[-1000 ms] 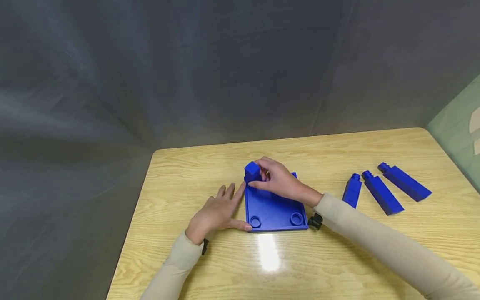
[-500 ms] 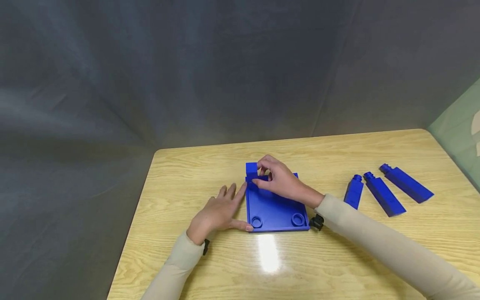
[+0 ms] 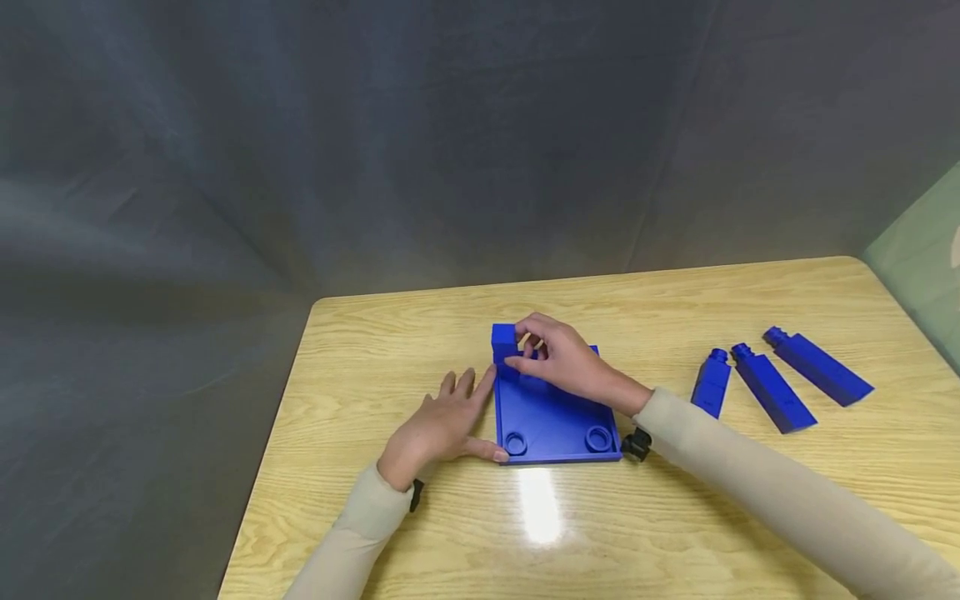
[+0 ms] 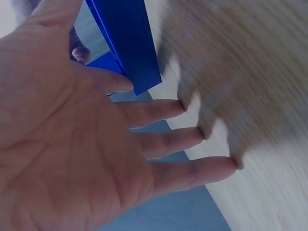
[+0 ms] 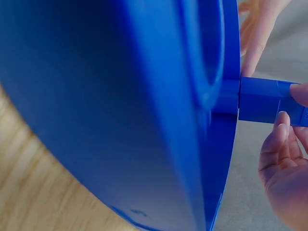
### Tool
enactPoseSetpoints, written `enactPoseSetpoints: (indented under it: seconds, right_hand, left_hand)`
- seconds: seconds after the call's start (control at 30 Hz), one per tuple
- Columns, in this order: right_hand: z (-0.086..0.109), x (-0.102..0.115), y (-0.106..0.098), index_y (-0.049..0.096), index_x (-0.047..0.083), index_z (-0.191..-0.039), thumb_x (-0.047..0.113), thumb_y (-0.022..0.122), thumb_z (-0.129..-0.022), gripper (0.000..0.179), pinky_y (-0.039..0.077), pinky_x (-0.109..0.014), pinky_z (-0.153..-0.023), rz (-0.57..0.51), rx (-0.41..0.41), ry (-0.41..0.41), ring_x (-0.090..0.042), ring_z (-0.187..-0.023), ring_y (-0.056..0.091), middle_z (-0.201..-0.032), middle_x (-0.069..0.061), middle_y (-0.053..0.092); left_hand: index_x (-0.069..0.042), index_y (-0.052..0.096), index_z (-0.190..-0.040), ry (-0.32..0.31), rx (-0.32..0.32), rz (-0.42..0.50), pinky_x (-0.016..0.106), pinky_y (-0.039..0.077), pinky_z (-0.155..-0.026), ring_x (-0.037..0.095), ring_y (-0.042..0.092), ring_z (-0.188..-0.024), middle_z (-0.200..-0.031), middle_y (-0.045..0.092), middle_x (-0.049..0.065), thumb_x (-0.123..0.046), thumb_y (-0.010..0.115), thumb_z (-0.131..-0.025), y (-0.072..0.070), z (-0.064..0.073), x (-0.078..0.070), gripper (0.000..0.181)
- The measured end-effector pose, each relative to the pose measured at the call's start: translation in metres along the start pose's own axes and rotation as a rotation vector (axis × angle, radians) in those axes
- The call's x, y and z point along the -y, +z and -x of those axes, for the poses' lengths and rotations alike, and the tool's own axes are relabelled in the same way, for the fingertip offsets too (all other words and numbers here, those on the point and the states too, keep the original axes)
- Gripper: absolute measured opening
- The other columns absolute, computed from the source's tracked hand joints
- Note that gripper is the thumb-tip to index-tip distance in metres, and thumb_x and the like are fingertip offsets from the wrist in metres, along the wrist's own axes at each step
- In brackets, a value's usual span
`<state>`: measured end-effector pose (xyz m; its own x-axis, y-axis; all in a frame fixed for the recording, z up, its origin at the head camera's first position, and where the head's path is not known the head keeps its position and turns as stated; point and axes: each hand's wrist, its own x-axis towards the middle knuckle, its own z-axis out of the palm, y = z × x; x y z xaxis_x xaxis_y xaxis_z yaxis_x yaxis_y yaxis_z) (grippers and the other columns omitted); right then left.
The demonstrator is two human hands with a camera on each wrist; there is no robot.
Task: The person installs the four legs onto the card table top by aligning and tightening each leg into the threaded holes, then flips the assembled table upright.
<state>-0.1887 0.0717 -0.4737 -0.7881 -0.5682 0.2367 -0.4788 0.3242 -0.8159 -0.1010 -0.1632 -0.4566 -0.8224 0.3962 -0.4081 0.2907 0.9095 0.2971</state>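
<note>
Behind everything, dark curtain (image 3: 465, 142). In front, wood-grain table (image 3: 360, 358). At the near side, pale sleeves (image 3: 765, 479). On the wood between them, blue plate (image 3: 555, 417), low-rimmed.

Left hand (image 3: 438, 429): spread along the plate's left edge, fingers straight, grasping nothing. Thumb at the near-left corner, index fingertip just beside the far-left one. In the left wrist view, other fingertips down on the wood. A sound brace; press inward, without lifting the edge.

Right hand (image 3: 558, 354): over the plate, pinching upright blue block (image 3: 504, 337) between thumb and curled fingers. Force of pinch: cannot tell.

Held block: at the plate's far-left corner, square end up. In the right wrist view, lower end against the plate; depth of seating hidden.

To the right, well apart from the plate: three loose blue blocks (image 3: 774, 392), lying down, fanned slightly.

Smaller: raised rings (image 3: 599, 439) in both near corners. Smallest: threaded necks (image 3: 775, 335) on the loose blocks, toward the far side. Judging by those, probably a twist fit at the held block too. Best handled square to the plate: start lightly, feel for the thread before adding force, turn in short strokes. Tilting: likely to cross the thread. Watch for the plate swinging with each turn; counter with the left thumb.
</note>
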Motion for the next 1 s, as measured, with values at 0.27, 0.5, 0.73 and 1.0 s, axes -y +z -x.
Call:
enactPoseSetpoints:
  seconds: [0.27,0.5,0.73,1.0]
  right_hand:
    - [-0.0016,-0.0003,0.0007,0.072,0.007,-0.124,0.020,0.091,-0.094,0.038,0.052,-0.029,-0.066,0.014,-0.008,0.002,-0.016,-0.079,0.061,-0.101,-0.005,0.064]
    - [-0.0018,-0.0018,0.0014,0.067,0.009,-0.105,0.017,0.088,-0.096,0.024,0.047,-0.028,-0.064,0.000,0.006,-0.004,-0.016,-0.073,0.058,-0.087,0.000,0.061]
    - [0.0002,-0.0010,0.0009,0.069,0.008,-0.108,0.015,0.088,-0.096,0.024,0.052,-0.029,-0.070,0.026,-0.016,0.010,-0.019,-0.083,0.061,-0.099,-0.004,0.062]
    - [0.0006,0.0026,0.0001,0.071,0.007,-0.117,0.015,0.085,-0.097,0.025,0.053,-0.032,-0.072,0.041,-0.007,0.014,-0.023,-0.088,0.063,-0.110,-0.007,0.063]
  left_hand:
    - [-0.018,0.011,-0.178,-0.004,-0.046,-0.045,0.069,0.045,-0.108,0.050,0.046,-0.142,-0.166,0.039,0.027,-0.074,0.079,-0.086,0.0005,0.0018,-0.0033,0.127]
    - [-0.016,0.011,-0.178,0.003,-0.045,-0.008,0.062,0.054,-0.098,0.050,0.046,-0.141,-0.168,0.036,0.029,-0.070,0.082,-0.086,0.0022,0.0015,-0.0036,0.128]
    - [-0.017,0.012,-0.178,0.012,-0.049,-0.031,0.059,0.056,-0.094,0.051,0.048,-0.139,-0.167,0.037,0.030,-0.072,0.081,-0.086,0.0029,-0.0001,-0.0043,0.127]
    - [-0.016,0.014,-0.177,0.004,-0.051,-0.045,0.059,0.057,-0.091,0.052,0.049,-0.139,-0.167,0.037,0.030,-0.073,0.081,-0.085,0.0024,0.0011,-0.0055,0.127]
